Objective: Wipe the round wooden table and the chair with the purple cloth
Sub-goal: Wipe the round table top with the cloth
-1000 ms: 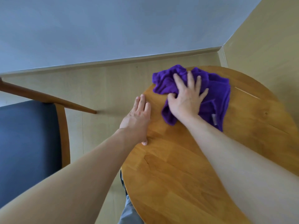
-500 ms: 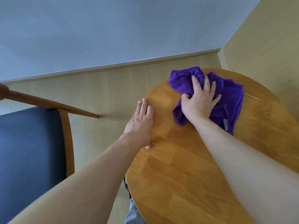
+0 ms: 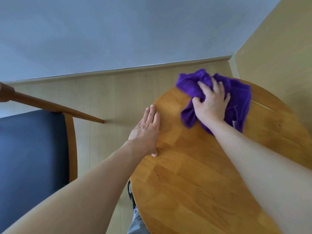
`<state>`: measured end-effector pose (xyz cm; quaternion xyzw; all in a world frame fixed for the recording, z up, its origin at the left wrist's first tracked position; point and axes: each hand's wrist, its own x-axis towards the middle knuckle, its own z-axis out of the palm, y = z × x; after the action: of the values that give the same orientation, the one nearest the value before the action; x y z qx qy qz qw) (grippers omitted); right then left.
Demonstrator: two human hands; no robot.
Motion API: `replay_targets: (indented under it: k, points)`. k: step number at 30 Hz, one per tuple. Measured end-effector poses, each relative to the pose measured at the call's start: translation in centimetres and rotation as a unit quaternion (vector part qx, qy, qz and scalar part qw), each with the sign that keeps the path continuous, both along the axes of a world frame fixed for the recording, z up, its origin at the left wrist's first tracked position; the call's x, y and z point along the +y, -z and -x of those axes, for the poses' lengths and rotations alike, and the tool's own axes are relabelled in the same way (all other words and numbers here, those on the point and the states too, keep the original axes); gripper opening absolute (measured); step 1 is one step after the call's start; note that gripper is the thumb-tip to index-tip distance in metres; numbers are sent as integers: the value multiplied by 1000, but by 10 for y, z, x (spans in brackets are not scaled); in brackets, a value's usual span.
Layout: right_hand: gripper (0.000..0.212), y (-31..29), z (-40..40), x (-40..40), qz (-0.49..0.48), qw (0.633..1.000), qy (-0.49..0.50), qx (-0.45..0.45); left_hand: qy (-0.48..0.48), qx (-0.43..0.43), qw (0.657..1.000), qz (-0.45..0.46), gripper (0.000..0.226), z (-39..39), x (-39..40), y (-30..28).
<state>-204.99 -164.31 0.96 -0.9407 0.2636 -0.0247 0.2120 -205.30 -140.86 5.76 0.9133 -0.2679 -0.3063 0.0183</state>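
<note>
The right hand [image 3: 211,103] presses the purple cloth [image 3: 238,98] on the far part of the round wooden surface [image 3: 194,183], with its fingers bent and bunching the fabric. The left hand [image 3: 146,132] lies flat, fingers straight, on the near-left edge and holds nothing. I judge the wiping of the surface is under way; the chair [image 3: 30,157] at the left looks not yet touched.

Cloth [image 3: 239,97]: solid purple. Round table [image 3: 194,183]: honey-orange wood, visible plank grain. Chair [image 3: 30,157]: dark navy seat, orange-brown wooden frame. Floor [image 3: 108,98]: pale beige wood-look. Wall [image 3: 118,31]: plain grey-blue.
</note>
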Motion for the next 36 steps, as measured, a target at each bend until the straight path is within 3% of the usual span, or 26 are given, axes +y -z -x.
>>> replay_targets:
  k: [3, 8, 11, 14, 17, 20, 22, 26, 28, 31, 36]
  points:
    - [62, -3, -15, 22, 25, 996, 55, 62, 4, -7, 1000, -7, 157, 0, -2, 2]
    - [71, 0, 5, 45, 67, 963, -249, 83, 15, -19, 999, -29, 161, 1, -7, -1]
    - [71, 0, 11, 19, 62, 940, -326, 73, 23, -26, 999, -39, 166, 2, -14, -7]
    - [73, 2, 12, -12, 75, 958, -265, 74, 63, -41, 994, -78, 167, 1, -24, -9]
    - [70, 5, 20, -33, 58, 993, -92, 55, 72, -48, 991, -103, 166, 1, -30, -5]
    - [70, 3, 10, -15, 56, 994, 36, 89, 78, -45, 989, -120, 164, 1, -31, -4]
    - [72, 0, 2, 7, 69, 992, 13, 106, 80, -41, 988, -126, 163, 0, -31, -6]
    - [75, -2, 17, 8, 82, 961, -247, 92, 57, -16, 992, -109, 139, -7, -33, -16]
    - [74, -4, 25, -10, 84, 945, -303, 93, 59, -49, 993, -88, 122, -10, -40, -22]
    - [75, -7, 28, -30, 90, 952, -275, 97, 84, -67, 992, -61, 131, -10, -59, -25]
    - [77, -7, 17, -39, 57, 987, -46, 144, 66, -13, 994, -91, 165, 1, -99, -9]
